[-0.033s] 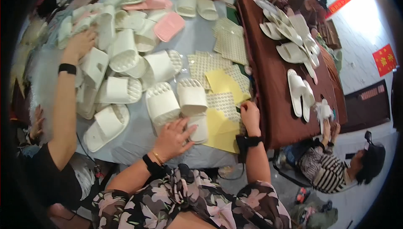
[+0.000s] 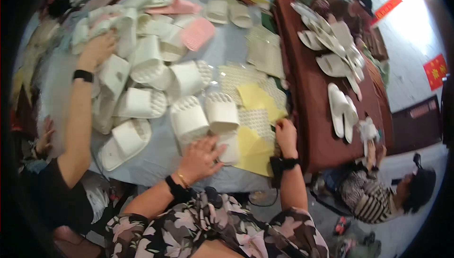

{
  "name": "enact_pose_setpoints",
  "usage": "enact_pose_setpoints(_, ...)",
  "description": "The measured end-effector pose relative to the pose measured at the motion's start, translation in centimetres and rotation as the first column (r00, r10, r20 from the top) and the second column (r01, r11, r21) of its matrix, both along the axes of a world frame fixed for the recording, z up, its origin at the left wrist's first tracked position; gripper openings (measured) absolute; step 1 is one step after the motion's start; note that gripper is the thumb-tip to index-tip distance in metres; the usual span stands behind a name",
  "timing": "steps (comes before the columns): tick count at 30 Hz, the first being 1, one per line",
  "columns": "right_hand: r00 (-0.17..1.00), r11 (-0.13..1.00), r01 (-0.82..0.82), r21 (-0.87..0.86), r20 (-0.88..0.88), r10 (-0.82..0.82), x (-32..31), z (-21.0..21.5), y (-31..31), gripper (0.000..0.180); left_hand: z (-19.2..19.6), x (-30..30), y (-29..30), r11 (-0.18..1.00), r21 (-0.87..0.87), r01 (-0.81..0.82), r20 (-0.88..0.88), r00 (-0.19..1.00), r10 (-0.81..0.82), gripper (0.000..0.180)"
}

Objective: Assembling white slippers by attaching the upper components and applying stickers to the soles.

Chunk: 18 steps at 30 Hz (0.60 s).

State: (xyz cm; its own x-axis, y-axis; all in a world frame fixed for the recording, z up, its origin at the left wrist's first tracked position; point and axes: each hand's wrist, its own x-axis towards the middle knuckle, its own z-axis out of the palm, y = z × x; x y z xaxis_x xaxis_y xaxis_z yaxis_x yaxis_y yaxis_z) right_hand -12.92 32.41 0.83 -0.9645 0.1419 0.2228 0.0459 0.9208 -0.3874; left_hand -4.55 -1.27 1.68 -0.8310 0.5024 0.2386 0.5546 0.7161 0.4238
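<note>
A pair of white slippers with bumpy insoles lies before me, the left slipper [image 2: 189,118] beside the right slipper [image 2: 222,113]. My left hand [image 2: 201,156] rests open over their near ends, fingers apart and palm down. To the right are yellow sheets [image 2: 255,149] and a sheet of small repeated printed marks [image 2: 255,120]. At these sheets' right edge is my right hand [image 2: 286,135], its fingers curled closed. What its fingertips hold, if anything, cannot be made out.
A heap of white slippers [image 2: 146,57], with a pink one [image 2: 197,34], covers the table's left. A co-worker's hand [image 2: 98,50] reaches into it. More patterned sheets [image 2: 265,50] lie farther back. On the right, a brown-covered table [image 2: 312,130] bears white slippers, with another person beside it.
The whole view has shifted slightly, so everything sits a little farther right and lower. Both my hands keep almost the same places against the slippers and sheets.
</note>
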Motion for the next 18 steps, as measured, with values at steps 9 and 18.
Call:
enact_pose_setpoints(9,0.997,0.993,-0.07,-0.097,0.02,0.073,0.7,-2.2,3.0,0.014,-3.3,0.9,1.2,0.994,0.072,0.083,0.075,0.993,-0.089,0.063)
enact_pose_setpoints(18,0.974,0.999,-0.029,0.028,0.226,0.022,0.5,1.5,-0.3,0.021,-4.2,0.6,0.9,0.99,0.125,0.06,0.049,0.997,-0.066,0.063)
